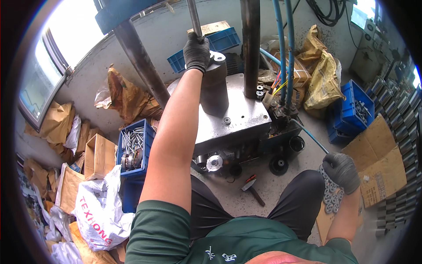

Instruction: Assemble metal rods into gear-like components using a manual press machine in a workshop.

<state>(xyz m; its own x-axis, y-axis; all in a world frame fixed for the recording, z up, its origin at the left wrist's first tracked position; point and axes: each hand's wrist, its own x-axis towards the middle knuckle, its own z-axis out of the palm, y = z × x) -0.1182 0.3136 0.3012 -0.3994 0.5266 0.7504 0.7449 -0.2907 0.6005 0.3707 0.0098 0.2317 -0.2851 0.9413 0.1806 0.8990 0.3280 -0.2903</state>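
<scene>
My left hand (196, 52), in a dark grey glove, is closed around the lower end of an upright metal rod (193, 16). It sits at the top of a thick dark metal cylinder (214, 94) standing on a steel press table (239, 110). Beside the glove, a small silver ring-shaped part (218, 57) rests on the cylinder's top. The palm and what lies under it are hidden. At the right, my gloved right hand (342, 171) grips the end of a thin blue lever (310, 135) that slants down from the press.
Steel columns (251, 48) flank the table. A hammer (253, 192) lies on the floor between my knees. Several ring parts (332, 198) lie on cardboard by my right hand. Blue crates (358, 108) stand at right, another crate (147, 147) with bolts at left, near a white bag (99, 211).
</scene>
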